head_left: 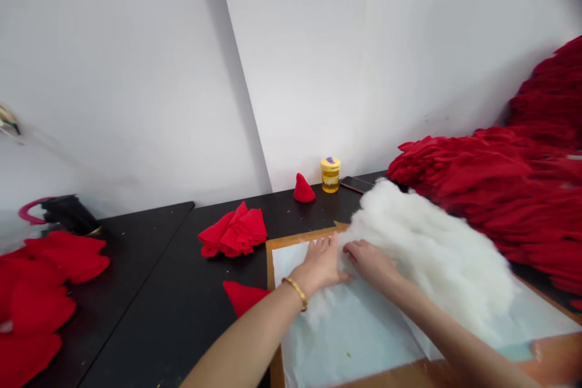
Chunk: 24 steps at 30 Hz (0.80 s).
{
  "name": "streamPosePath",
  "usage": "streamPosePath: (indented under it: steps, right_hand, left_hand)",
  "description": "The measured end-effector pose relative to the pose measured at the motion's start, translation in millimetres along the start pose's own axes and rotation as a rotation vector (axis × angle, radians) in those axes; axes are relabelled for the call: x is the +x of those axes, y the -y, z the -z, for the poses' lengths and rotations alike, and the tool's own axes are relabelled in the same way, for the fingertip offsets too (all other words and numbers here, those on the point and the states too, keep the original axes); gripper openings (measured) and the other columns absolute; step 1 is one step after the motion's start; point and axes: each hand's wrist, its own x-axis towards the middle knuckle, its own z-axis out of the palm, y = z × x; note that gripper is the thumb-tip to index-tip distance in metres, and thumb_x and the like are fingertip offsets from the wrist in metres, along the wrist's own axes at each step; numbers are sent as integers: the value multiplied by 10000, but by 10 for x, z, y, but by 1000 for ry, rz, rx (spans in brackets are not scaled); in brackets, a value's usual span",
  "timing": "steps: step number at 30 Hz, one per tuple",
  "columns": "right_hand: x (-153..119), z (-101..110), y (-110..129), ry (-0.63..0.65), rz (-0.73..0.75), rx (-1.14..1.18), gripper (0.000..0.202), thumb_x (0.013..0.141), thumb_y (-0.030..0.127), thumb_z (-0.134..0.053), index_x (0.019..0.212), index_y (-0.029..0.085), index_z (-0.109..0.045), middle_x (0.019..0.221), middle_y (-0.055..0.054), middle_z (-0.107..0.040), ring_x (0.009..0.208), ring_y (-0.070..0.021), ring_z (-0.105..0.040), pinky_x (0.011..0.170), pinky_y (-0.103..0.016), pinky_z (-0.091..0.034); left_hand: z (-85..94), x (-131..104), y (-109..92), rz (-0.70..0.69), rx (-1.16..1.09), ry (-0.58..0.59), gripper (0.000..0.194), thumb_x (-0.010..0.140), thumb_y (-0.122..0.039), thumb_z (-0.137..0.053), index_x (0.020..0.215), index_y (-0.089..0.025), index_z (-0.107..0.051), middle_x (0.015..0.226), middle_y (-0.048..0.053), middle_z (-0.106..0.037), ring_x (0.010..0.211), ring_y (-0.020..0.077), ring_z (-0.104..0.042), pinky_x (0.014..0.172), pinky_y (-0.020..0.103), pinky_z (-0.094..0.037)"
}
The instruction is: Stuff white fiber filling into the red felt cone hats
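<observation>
My left hand [321, 264], with a gold bangle at the wrist, lies spread over the pale sheet [364, 339], its fingers apart. Just to its right, my right hand [370, 260] has its fingers curled at the left edge of a large heap of white stuffing [427, 242]. Whether anything is between those fingers is hidden. A thin tuft of white stuffing [318, 309] rests on the sheet below my left hand. Partly behind my left forearm is a red cloth piece [243, 297].
Red cloth piles stand at the right [491, 188] and lower left [40, 297]. Beyond the sheet are a folded red bundle [235, 230], a red cone [303, 189], a yellow-lidded jar [330, 176] and a phone [357, 184]. A black jug [70, 213] is at the left.
</observation>
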Motion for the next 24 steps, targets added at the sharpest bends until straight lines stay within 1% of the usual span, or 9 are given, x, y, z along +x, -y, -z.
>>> streamPosePath:
  steps: [3, 6, 9, 12, 15, 17, 20, 22, 24]
  right_hand:
    - [-47, -12, -73, 13, 13, 37, 416, 869, 14, -372, 1064, 179, -701, 1047, -74, -768, 970, -213, -733, 847, -283, -565]
    - [-105, -5, -300, 18, -33, 27, 413, 857, 49, -402, 1159, 140, -669, 1224, -136, -718, 1117, -240, -693, 955, -338, -550]
    - [-157, -3, -584, 40, -77, -14, 417, 831, 82, -458, 1184, 126, -675, 1352, -179, -650, 1221, -292, -639, 1046, -427, -506]
    - [-194, 25, -820, 50, -120, -52, 422, 814, 91, -489, 1179, 149, -692, 1388, -161, -633, 1231, -328, -628, 1057, -479, -491]
    - [-210, 102, -877, 37, -156, -73, 388, 822, 113, -502, 1151, 149, -705, 1386, -186, -627, 1201, -364, -640, 1023, -509, -503]
    - [-223, 165, -747, 15, -155, -77, 368, 860, 173, -499, 1171, 143, -691, 1401, -204, -606, 1200, -392, -629, 1013, -547, -493]
    - [-260, 214, -312, -10, -62, -25, 374, 949, 341, -451, 1236, 201, -647, 1368, -137, -635, 1260, -355, -577, 1069, -517, -440]
    - [-268, 175, 43, 58, 8, 118, 370, 978, 367, -406, 1229, 217, -634, 1291, -120, -675, 1216, -317, -603, 1025, -465, -466]
    - [-227, 63, 359, 153, -15, 212, 363, 968, 365, -435, 1246, 210, -610, 1238, -123, -697, 1107, -298, -663, 926, -429, -512]
  left_hand:
    - [-296, 167, -85, 84, 4, -2, 587, 786, -326, -792, 1307, -157, -584, 1258, 182, -644, 1201, 387, -578, 1068, 609, -387]
    - [-342, 175, -98, 130, 2, 56, 321, 951, -353, -632, 1224, -183, -621, 1247, 98, -644, 1093, 254, -639, 964, 497, -524]
    - [-139, 107, 3, 172, 25, 71, 328, 960, -363, -624, 1231, -179, -615, 1255, 95, -636, 1058, 237, -651, 900, 457, -564]
    - [185, 25, 191, 259, 40, -29, 319, 965, -366, -614, 1228, -186, -618, 1262, 96, -634, 1072, 239, -645, 917, 463, -556]
    - [480, -66, 394, 352, 18, -139, 359, 986, -403, -566, 1271, -185, -589, 1263, 107, -639, 1089, 245, -644, 946, 472, -537]
    - [630, -154, 506, 368, -18, -146, 439, 1004, -431, -505, 1362, -177, -520, 1257, 125, -658, 1087, 241, -658, 951, 429, -534]
    - [804, -362, 622, 323, -49, -102, 490, 989, -377, -496, 1431, -171, -459, 1316, 144, -649, 1139, 233, -652, 971, 352, -516]
    - [885, -538, 671, 274, -28, -79, 470, 928, -266, -556, 1385, -165, -518, 1356, 147, -622, 1195, 243, -621, 1017, 351, -484]
    - [911, -698, 709, 223, 9, -55, 488, 843, -147, -588, 1331, -168, -578, 1352, 138, -619, 1179, 243, -619, 1028, 358, -471]
